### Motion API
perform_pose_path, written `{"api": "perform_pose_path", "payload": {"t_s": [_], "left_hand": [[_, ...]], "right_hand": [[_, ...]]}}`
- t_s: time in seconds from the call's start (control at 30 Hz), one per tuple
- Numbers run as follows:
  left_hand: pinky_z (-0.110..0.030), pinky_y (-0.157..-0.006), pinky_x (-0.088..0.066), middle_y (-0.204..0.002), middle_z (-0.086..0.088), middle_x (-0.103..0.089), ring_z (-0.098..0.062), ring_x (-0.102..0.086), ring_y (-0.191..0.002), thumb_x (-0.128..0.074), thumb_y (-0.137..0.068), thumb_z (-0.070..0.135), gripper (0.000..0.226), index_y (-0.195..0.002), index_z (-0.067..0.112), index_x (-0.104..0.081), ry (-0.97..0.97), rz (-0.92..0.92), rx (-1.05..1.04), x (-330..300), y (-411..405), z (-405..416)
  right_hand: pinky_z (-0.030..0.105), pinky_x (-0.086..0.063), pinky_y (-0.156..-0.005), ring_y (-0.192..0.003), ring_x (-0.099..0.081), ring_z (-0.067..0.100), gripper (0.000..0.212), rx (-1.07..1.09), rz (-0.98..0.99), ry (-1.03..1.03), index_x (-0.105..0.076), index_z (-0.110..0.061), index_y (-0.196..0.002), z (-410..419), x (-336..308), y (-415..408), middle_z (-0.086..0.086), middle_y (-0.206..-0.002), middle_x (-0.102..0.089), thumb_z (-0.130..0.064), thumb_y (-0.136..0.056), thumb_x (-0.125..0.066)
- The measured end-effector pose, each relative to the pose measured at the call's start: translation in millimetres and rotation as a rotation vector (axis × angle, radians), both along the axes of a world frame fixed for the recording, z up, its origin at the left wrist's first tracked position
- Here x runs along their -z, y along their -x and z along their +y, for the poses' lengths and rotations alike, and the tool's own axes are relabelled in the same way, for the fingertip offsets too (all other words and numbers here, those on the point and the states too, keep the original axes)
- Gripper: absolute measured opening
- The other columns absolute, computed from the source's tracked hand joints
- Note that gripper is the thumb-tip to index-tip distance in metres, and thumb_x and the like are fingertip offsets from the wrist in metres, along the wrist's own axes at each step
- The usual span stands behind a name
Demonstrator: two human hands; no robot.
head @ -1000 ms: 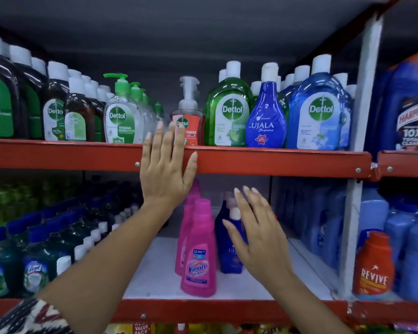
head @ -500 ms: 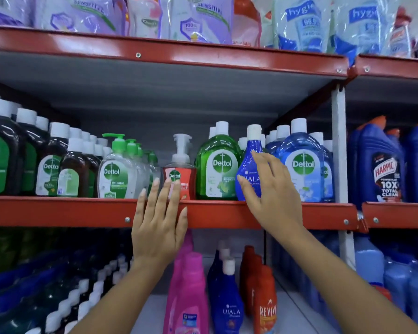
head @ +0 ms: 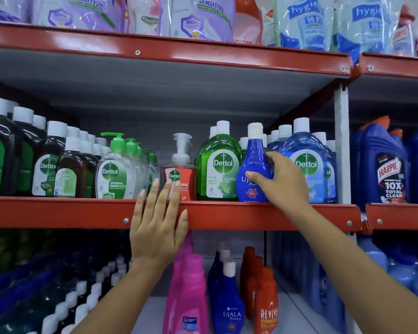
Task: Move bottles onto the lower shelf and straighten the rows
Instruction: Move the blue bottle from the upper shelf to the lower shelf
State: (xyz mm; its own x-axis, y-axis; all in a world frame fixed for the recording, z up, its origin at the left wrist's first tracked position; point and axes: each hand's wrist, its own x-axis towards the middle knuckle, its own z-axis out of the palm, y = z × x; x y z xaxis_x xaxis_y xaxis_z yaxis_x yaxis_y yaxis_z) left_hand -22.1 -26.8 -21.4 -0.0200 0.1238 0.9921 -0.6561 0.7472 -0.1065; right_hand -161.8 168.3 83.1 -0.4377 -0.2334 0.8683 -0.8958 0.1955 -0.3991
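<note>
A dark blue Ujala bottle [head: 252, 160] with a white cap stands on the middle shelf [head: 58, 212] between a green Dettol bottle [head: 219, 165] and a light blue Dettol bottle [head: 307, 162]. My right hand [head: 279, 180] wraps around its lower body, thumb on the front. My left hand [head: 158, 224] lies flat with fingers spread against the shelf's red front edge, below a red Dettol pump bottle [head: 179, 179]. On the lower shelf [head: 150, 314] stand a row of blue Ujala bottles [head: 228, 300], pink bottles [head: 191, 297] and orange Revive bottles [head: 264, 300].
Dark Dettol bottles [head: 48, 165] and clear pump bottles [head: 116, 169] fill the middle shelf's left. Harpic bottles [head: 381, 165] stand in the right bay behind a white upright [head: 342, 145]. Refill pouches [head: 193, 18] line the top shelf. Dark capped bottles [head: 65, 300] crowd the lower left.
The view tilted up from the lower shelf to the middle one. My right hand rose from the lower shelf and closed around the blue Ujala bottle. My left hand stayed on the shelf edge.
</note>
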Motion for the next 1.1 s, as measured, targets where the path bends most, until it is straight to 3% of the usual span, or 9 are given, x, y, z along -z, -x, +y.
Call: {"api": "perform_pose_path", "payload": {"t_s": [0.17,0.37,0.53,0.9,1.1], "left_hand": [[-0.049,-0.116,-0.027,-0.142,-0.016,-0.054,-0.033,-0.043,-0.137,-0.023,-0.105,0.040,0.056,-0.142,0.006,-0.048,-0.010,-0.001,0.005,2,-1,2],[-0.051,-0.114,-0.030,-0.141,-0.017,-0.055,-0.034,-0.045,-0.136,-0.031,-0.101,0.037,0.055,-0.141,0.005,-0.050,-0.002,0.008,0.013,1,-1,3],[-0.051,-0.116,-0.028,-0.142,-0.018,-0.054,-0.034,-0.042,-0.138,-0.034,-0.100,0.037,0.055,-0.142,0.005,-0.048,0.002,0.002,0.003,0,-2,1],[-0.051,-0.117,-0.027,-0.141,-0.017,-0.055,-0.034,-0.040,-0.139,-0.029,-0.105,0.037,0.053,-0.144,0.006,-0.046,0.026,0.011,0.012,2,-1,1],[-0.049,-0.118,-0.026,-0.140,-0.016,-0.056,-0.033,-0.041,-0.139,-0.027,-0.106,0.037,0.052,-0.144,0.007,-0.047,0.050,0.025,-0.008,3,0,-3]], "right_hand": [[0.038,-0.052,-0.089,-0.105,-0.060,0.017,0.052,-0.087,0.069,0.129,-0.058,-0.016,-0.120,6,1,-10,0.001,-0.118,-0.066,-0.033,-0.075,-0.077],[0.039,-0.053,-0.086,-0.100,-0.058,0.012,0.052,-0.158,0.174,0.268,-0.057,-0.019,-0.123,21,-10,-30,-0.004,-0.115,-0.064,-0.031,-0.076,-0.077],[0.044,-0.057,-0.085,-0.104,-0.062,0.015,0.053,-0.295,0.103,0.313,-0.058,-0.020,-0.122,39,-2,-40,-0.004,-0.116,-0.066,-0.031,-0.074,-0.079],[0.033,-0.059,-0.084,-0.101,-0.067,0.007,0.053,-0.531,-0.156,0.240,-0.061,-0.016,-0.121,41,117,-43,0.001,-0.113,-0.069,-0.014,-0.072,-0.082],[0.041,-0.058,-0.086,-0.108,-0.065,0.014,0.052,-0.512,-0.247,0.149,-0.058,-0.021,-0.119,21,193,-29,-0.001,-0.116,-0.067,-0.025,-0.073,-0.082]]}}
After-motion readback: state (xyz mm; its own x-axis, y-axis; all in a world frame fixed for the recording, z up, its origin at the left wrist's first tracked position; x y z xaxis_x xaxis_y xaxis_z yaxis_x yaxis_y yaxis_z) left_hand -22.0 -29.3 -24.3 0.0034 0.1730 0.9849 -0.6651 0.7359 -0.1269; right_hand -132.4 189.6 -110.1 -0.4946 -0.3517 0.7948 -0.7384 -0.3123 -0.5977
